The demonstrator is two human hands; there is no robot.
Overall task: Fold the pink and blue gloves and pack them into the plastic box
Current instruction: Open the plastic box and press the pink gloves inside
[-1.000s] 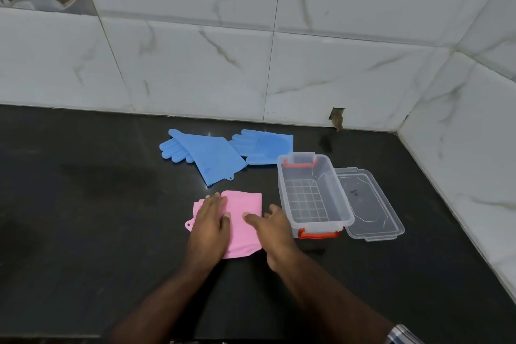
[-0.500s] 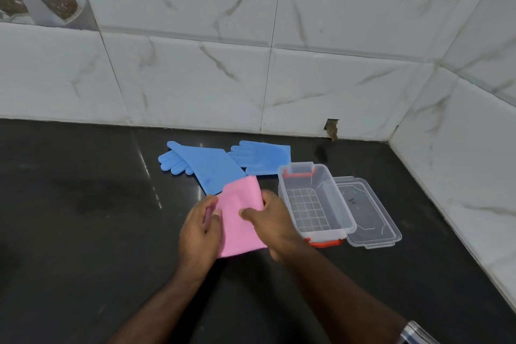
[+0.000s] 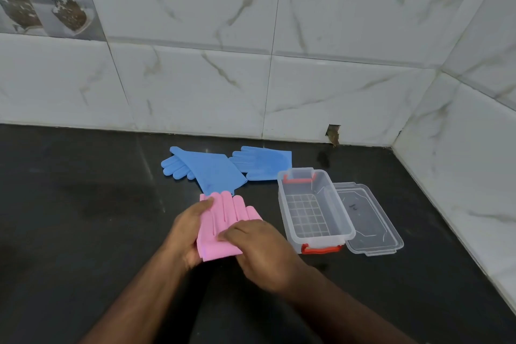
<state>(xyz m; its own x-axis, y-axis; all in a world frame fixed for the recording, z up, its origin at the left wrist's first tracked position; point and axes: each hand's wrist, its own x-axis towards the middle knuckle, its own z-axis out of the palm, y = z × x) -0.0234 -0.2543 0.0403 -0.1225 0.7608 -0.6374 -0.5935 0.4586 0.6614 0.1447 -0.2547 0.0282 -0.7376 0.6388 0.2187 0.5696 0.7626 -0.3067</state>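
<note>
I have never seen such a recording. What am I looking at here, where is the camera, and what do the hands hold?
There is no machine here. A person wears a camera on the head, so you look forward and down at their own two bare hands over a black counter by a tiled wall. The left hand and the right hand together hold pink gloves, folded into a flat bundle with the fingers pointing away. Further back, two blue gloves lie flat on the counter, not folded. To the right stands a clear plastic box with red clips; nothing is in it. Its clear lid lies beside it on the right.
</note>
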